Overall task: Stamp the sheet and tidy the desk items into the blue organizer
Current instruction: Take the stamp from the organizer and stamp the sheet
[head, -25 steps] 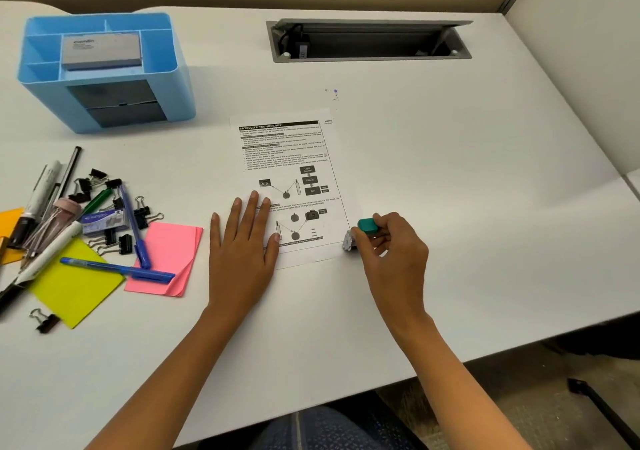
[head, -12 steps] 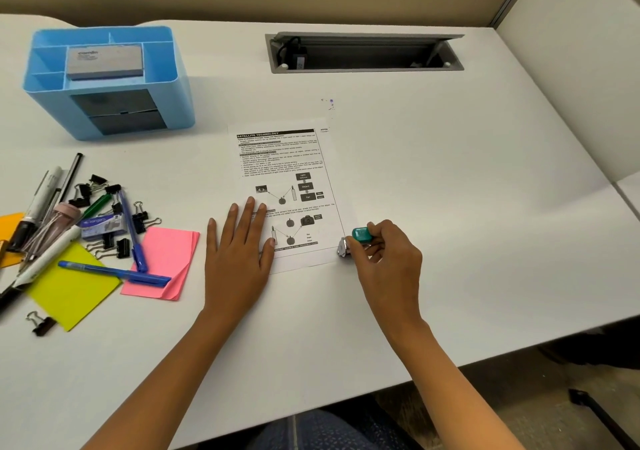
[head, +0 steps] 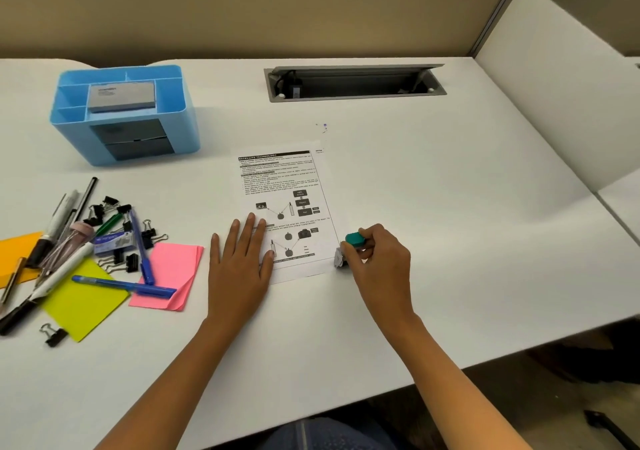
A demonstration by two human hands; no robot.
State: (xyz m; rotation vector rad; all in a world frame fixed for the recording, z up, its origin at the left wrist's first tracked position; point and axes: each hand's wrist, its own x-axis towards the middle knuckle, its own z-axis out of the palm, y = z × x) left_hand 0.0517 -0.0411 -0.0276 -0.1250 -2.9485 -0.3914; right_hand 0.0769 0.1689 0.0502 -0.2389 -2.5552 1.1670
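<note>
The left hand lay flat with fingers spread, pressing down the lower left corner of the printed sheet near the middle of the frame. The right hand was curled around a small stamp, fingers pinching its teal top, with the grey base sitting at the sheet's lower right corner; whether the base touched the paper or the table just beside it was hard to tell.

To the left of the sheet sat a pink sticky pad with a blue pen lying across its lower edge. Further left was a jumble of pens, markers and black binder clips over a yellow note and an orange one, with one clip lying apart at the lower left.

In the upper left stood the blue organizer, a grey box resting in its top compartment. A cable hatch was set in the white table at the upper middle.
</note>
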